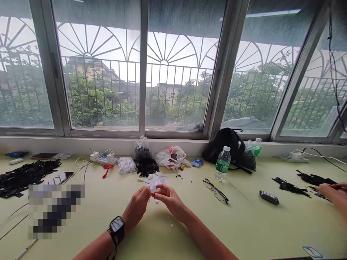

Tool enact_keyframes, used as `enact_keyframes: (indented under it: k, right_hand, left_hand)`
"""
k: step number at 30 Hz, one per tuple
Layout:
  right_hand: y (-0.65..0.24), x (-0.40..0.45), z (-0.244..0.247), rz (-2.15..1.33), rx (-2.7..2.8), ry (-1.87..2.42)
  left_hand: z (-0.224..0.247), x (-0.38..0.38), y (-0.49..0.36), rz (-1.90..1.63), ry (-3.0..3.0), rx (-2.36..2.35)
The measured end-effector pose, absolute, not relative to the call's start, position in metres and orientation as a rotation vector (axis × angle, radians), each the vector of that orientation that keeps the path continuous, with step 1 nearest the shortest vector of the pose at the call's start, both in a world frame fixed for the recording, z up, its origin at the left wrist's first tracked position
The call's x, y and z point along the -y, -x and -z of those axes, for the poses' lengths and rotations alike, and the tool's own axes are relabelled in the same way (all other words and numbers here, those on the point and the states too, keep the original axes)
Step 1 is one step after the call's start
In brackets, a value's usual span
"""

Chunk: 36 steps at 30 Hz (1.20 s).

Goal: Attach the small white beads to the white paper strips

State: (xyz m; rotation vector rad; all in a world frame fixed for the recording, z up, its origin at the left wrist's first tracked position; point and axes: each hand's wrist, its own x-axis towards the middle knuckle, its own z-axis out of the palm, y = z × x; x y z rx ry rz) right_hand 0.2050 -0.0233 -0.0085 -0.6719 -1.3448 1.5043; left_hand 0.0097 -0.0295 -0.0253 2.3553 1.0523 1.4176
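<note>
Left hand (136, 206) and right hand (169, 200) are working close together at mid-table, pinching a white cut-out piece (153, 182) between them. Step in hand reads as fine two-hand pinch work on that piece, with the fingertips meeting near its middle. Both grips are closed on it; neither hand is open. The piece is sitting right at the fingertips, held just above the pale green table (244, 231), with its ragged edges sticking out beyond the hands. Material is hard to call at this resolution, probably paper or thin fabric. Next move calls for a steady pinch from both sides, since the piece looks thin and loose parts are lying close by: small white bits (169, 221) are resting just below the right hand, and small dark beads (179, 176) are sitting just past the piece. Left wrist is wearing a black smartwatch (117, 229). Around the work, eyeglasses (215, 190) are lying to the right, a water bottle (222, 163) is standing behind them, and a heap of black strips (27, 178) is lying far left. At the right edge, a co-worker's hand (332, 193) is pinching something thin and dark near more black strips (316, 178), well apart from the person's own hands.
</note>
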Motion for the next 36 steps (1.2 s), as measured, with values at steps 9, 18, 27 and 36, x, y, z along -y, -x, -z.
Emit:
enact_keyframes:
  k: [9,18,27,36]
  right_hand:
    - [-0.203,0.015,0.016,-1.244,1.536,0.728]
    - [-0.223,0.006,0.014,-1.219,1.379,0.844]
    - [-0.250,-0.002,0.012,-0.764,1.797,1.115]
    - [-0.259,0.012,-0.001,-1.131,2.191,1.073]
  left_hand:
    - [0.021,0.028,-0.009,-1.305,-2.245,-0.968]
    - [0.009,0.011,0.056,-1.152,-2.392,-1.294]
    - [0.014,-0.004,0.073,-0.864,-2.182,-1.184]
    - [0.011,0.000,0.062,-0.999,-2.061,-1.167]
